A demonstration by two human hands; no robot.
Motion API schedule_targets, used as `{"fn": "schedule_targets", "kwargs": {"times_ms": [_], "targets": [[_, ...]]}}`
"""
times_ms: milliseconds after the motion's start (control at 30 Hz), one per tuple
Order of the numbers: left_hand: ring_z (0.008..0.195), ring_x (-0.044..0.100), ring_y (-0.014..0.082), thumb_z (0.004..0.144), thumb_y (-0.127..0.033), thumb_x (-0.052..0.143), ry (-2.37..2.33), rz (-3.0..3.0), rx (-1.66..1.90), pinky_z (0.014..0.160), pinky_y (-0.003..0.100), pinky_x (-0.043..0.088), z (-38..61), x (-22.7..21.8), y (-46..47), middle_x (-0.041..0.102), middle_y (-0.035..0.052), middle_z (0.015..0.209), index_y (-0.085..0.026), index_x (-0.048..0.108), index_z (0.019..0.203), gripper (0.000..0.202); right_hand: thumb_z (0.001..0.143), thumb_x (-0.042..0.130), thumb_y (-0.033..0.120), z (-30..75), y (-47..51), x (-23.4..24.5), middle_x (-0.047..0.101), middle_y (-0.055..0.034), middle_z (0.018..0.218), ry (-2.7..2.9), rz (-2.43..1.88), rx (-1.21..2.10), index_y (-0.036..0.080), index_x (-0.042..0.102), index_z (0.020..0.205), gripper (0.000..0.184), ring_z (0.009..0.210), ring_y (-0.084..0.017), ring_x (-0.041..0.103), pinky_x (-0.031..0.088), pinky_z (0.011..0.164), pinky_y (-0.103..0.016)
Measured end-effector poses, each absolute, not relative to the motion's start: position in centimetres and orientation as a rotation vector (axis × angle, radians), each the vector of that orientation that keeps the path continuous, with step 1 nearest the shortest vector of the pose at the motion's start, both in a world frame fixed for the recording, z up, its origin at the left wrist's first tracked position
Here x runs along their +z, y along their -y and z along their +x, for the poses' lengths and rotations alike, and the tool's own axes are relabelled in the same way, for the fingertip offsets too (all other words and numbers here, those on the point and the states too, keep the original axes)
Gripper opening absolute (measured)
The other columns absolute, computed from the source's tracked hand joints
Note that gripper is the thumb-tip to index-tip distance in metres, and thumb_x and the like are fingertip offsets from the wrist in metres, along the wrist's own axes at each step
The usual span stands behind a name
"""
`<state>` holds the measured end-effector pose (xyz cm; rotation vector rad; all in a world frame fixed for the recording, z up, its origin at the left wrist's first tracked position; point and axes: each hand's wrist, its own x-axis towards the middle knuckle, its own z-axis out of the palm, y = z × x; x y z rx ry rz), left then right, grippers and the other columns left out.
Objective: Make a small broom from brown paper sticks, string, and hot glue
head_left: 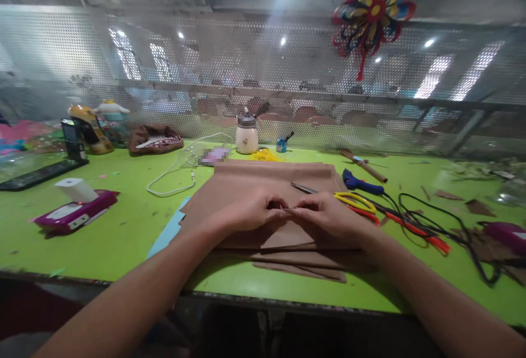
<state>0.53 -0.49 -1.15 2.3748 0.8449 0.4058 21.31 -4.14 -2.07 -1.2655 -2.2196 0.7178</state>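
Note:
My left hand [255, 211] and my right hand [325, 213] meet above a stack of brown paper sheets [242, 183]. Thumb and forefinger of each are pinched together on a small, thin brown piece [290, 209], mostly covered by the fingertips; its exact kind is unclear. Partly behind my right hand lies a pair of scissors, its metal blades [303, 188] on the paper and its yellow handle [356, 200] to the right. A blue glue gun [364, 183] rests just beyond the scissors.
Black cables [435, 205] and an orange-red bundle [419, 231] lie right on the green table [123, 237]. At the back stand a white bottle [246, 138] and a small blue jar [281, 145]. Left are a purple power strip [78, 211] and a white cable [168, 192].

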Motion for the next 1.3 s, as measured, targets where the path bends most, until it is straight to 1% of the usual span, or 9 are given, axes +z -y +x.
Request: {"fn": "schedule_targets", "kwargs": {"times_ms": [100,267,400,567,733,900,1033,1167,1300], "targets": [[0.08,0.057,0.0158,0.083,-0.033,0.048,-0.852,2.394,0.421,0.069,0.024,0.038,0.5,-1.0,0.7,0.068,0.0023,0.09,-0.019,0.066,0.098,0.027,0.086,0.048,0.035,21.3,4.1,-2.0,0.061,-0.0005,0.067,2.181,-1.253,0.772,0.013,0.067,0.079,0.029,0.062,-0.012,0.05,0.036,0.057,-0.023],[0.072,0.054,0.0143,0.081,-0.034,0.05,-0.919,2.395,0.378,0.061,0.024,0.035,0.5,-0.8,0.8,0.065,0.0015,0.078,-0.016,0.064,0.087,0.023,0.086,0.048,0.037,21.7,4.1,-1.9,0.048,0.0027,0.053,2.169,-1.225,0.914,0.015,0.055,0.061,0.034,0.051,-0.009,0.041,0.031,0.051,-0.022],[0.067,0.05,0.0123,0.081,-0.04,0.05,-0.907,2.365,0.333,0.058,0.023,0.033,0.5,-0.7,0.7,0.059,-0.0007,0.072,-0.016,0.06,0.08,0.026,0.084,0.05,0.041,22.3,3.7,-2.4,0.043,0.0047,0.049,2.097,-1.261,1.042,0.015,0.055,0.064,0.033,0.047,-0.008,0.036,0.027,0.046,-0.021],[0.061,0.047,0.0116,0.086,-0.045,0.039,-0.824,2.202,0.221,0.057,0.023,0.034,0.1,-0.1,0.8,0.056,0.0002,0.068,-0.015,0.059,0.084,0.036,0.082,0.051,0.043,23.0,3.2,-2.9,0.043,0.0043,0.05,2.071,-1.198,1.072,0.014,0.058,0.065,0.034,0.047,-0.008,0.036,0.027,0.046,-0.022],[0.052,0.042,0.0101,0.086,-0.046,0.039,-0.892,2.251,0.177,0.051,0.023,0.029,0.1,-0.4,0.7,0.051,-0.0007,0.056,-0.014,0.059,0.069,0.041,0.083,0.05,0.042,23.1,3.3,-2.7,0.046,0.0037,0.05,2.079,-1.22,1.093,0.014,0.061,0.072,0.032,0.046,-0.008,0.039,0.028,0.045,-0.021],[0.06,0.043,0.0108,0.089,-0.042,0.037,-0.879,2.48,0.263,0.056,0.023,0.029,0.3,-0.6,0.7,0.06,0.0003,0.068,-0.015,0.065,0.086,0.039,0.085,0.048,0.042,23.4,3.4,-2.6,0.048,0.0037,0.048,2.107,-1.265,1.112,0.015,0.059,0.072,0.032,0.045,-0.008,0.043,0.03,0.044,-0.02],[0.062,0.046,0.0115,0.09,-0.038,0.038,-0.875,2.564,0.233,0.057,0.023,0.029,0.3,-0.3,0.8,0.064,0.0027,0.075,-0.014,0.066,0.088,0.037,0.087,0.046,0.042,22.9,3.8,-2.2,0.054,0.0016,0.056,2.191,-1.199,1.088,0.014,0.063,0.078,0.033,0.051,-0.009,0.047,0.035,0.049,-0.02],[0.063,0.048,0.011,0.09,-0.034,0.038,-0.791,2.6,0.252,0.059,0.022,0.031,0.3,-0.4,0.7,0.065,0.0029,0.077,-0.014,0.066,0.091,0.034,0.087,0.047,0.039,22.0,4.4,-1.6,0.064,-0.0014,0.076,2.313,-1.099,0.853,0.015,0.067,0.091,0.031,0.068,-0.012,0.053,0.04,0.062,-0.022],[0.071,0.053,0.0125,0.089,-0.032,0.041,-0.715,2.586,0.325,0.064,0.022,0.035,0.5,-0.8,0.7,0.067,0.0033,0.083,-0.015,0.066,0.094,0.031,0.09,0.043,0.036,21.6,4.5,-1.6,0.062,-0.0013,0.071,2.367,-1.116,0.643,0.013,0.068,0.082,0.034,0.067,-0.013,0.05,0.038,0.062,-0.022]]}}
